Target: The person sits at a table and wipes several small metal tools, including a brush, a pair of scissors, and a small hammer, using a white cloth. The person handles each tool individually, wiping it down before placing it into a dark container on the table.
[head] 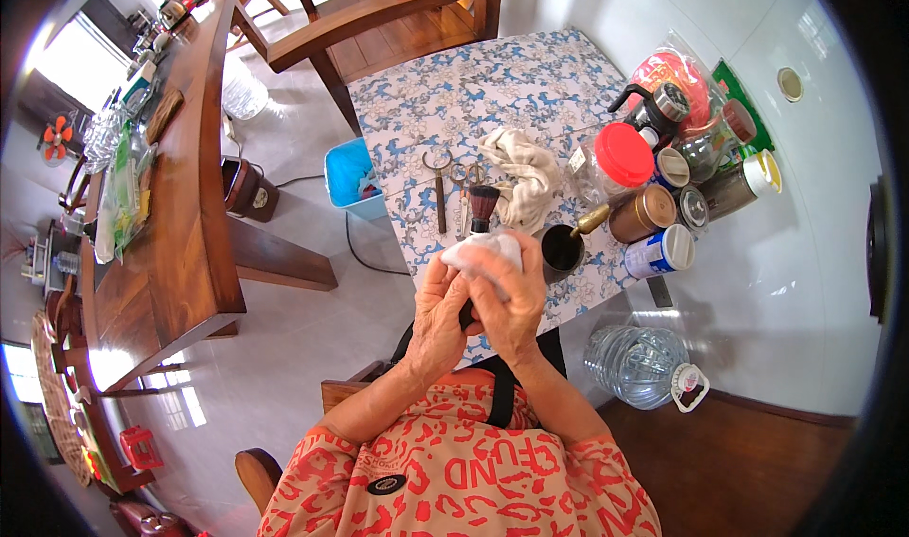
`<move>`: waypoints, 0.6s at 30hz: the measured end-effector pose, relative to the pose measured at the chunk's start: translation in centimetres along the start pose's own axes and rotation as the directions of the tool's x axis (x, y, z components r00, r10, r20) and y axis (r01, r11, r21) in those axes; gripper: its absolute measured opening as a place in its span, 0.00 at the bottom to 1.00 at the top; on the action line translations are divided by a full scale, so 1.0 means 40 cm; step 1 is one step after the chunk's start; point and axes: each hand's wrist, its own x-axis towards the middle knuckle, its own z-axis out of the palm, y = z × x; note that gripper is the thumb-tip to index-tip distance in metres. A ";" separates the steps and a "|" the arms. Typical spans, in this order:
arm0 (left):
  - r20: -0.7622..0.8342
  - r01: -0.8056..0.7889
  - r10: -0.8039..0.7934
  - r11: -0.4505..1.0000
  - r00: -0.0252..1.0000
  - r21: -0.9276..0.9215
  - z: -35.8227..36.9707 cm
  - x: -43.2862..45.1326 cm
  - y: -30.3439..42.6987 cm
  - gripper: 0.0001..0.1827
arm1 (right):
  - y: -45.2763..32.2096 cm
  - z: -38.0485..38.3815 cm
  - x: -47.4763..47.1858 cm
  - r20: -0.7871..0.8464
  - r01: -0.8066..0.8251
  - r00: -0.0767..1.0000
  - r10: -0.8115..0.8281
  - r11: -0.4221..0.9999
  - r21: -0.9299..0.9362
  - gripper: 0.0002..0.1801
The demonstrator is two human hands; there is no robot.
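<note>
My left hand (pixel 439 310) and my right hand (pixel 508 295) meet above the table's near edge. Between them is a bunched white cloth or tissue (pixel 490 247), its right side under my right fingers. A small part of a dark object (pixel 466 315) shows between my palms; the rest of it is hidden. Just beyond the cloth is a soft brush (pixel 484 202) with dark bristles; whether it lies on the table or is held cannot be told. Scissors (pixel 466 185), a dark-handled tool with an open metal ring (pixel 439 189) and a crumpled cream cloth (pixel 527 175) lie farther off.
Right of my hands stands a dark cup (pixel 562 254) with a brass-coloured tool (pixel 591 220) leaning in it. Several jars, including a red-lidded one (pixel 623 155), crowd the wall side. A blue bin (pixel 349 182) stands left of the patterned table (pixel 426 104); a large water bottle (pixel 632 366) lies at right.
</note>
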 end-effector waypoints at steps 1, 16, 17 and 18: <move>-0.050 0.009 -0.009 1.000 0.999 -0.004 0.005 -0.002 0.001 0.13 | -0.007 -0.003 -0.006 0.035 0.085 0.996 -0.083 0.994 -0.067 0.14; -0.015 0.013 -0.013 1.000 1.000 0.008 0.015 -0.006 0.022 0.12 | 0.009 -0.002 0.000 0.014 -0.060 0.998 0.059 0.993 0.105 0.10; -0.013 0.027 -0.027 1.000 1.000 -0.008 0.007 -0.005 0.020 0.12 | 0.006 -0.003 -0.006 0.031 -0.021 0.999 0.018 0.996 0.082 0.10; -0.009 0.038 -0.038 0.999 0.999 -0.023 -0.006 -0.001 0.018 0.13 | 0.005 -0.003 -0.010 0.034 -0.008 0.999 0.005 0.996 0.092 0.11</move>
